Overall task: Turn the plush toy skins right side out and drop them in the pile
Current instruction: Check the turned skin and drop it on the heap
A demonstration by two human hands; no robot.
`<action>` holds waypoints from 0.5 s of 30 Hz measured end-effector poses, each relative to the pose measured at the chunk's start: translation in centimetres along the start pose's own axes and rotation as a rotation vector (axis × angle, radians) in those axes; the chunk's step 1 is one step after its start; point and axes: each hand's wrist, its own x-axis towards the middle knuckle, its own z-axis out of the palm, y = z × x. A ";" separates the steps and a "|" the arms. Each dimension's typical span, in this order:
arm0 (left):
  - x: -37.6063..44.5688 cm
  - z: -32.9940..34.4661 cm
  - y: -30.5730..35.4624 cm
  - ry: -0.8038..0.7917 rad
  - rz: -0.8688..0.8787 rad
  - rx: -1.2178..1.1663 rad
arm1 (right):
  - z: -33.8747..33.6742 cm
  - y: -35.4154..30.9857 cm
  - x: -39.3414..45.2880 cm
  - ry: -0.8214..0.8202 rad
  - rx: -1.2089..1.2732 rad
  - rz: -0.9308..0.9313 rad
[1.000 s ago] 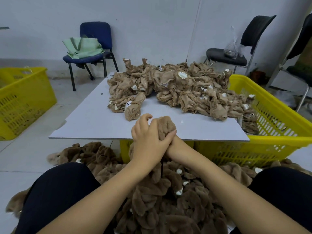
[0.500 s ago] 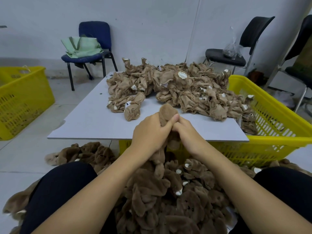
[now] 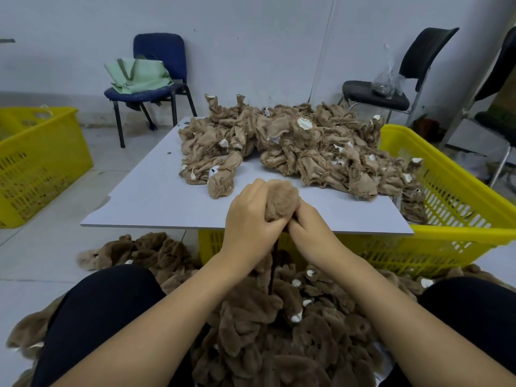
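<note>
A brown fluffy plush skin (image 3: pixel 280 199) bulges up between my two hands over the near edge of the white board (image 3: pixel 156 196). My left hand (image 3: pixel 251 219) grips it from the left, fingers curled round its furry end. My right hand (image 3: pixel 308 223) pinches its lower part from the right; a dark stick or cord (image 3: pixel 272 270) hangs below the hands. Tan inside-out skins (image 3: pixel 293 146) lie heaped across the far half of the board. A pile of furry, turned skins (image 3: pixel 268 331) covers the floor between my knees.
The board rests on a yellow crate (image 3: pixel 452 208) at the right, with skins hanging over its rim. Another yellow crate (image 3: pixel 36 160) stands on the floor at the left. A blue chair (image 3: pixel 159 65) with a green bag and a black chair (image 3: pixel 391 88) stand by the wall.
Both hands stayed together at the board's near edge, working the skin. More of its furry end now shows as a rounded bulge above the hands.
</note>
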 end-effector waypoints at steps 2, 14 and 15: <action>0.0 0.2 -0.3 -0.027 0.030 0.019 | 0.1 0.3 0.1 -0.013 0.005 0.022; -1.0 0.1 -0.1 -0.007 -0.022 -0.211 | 0.0 1.8 0.0 -0.009 0.232 0.135; -0.7 -0.1 -0.1 -0.017 -0.010 -0.220 | 0.0 1.7 -0.1 0.030 0.215 0.124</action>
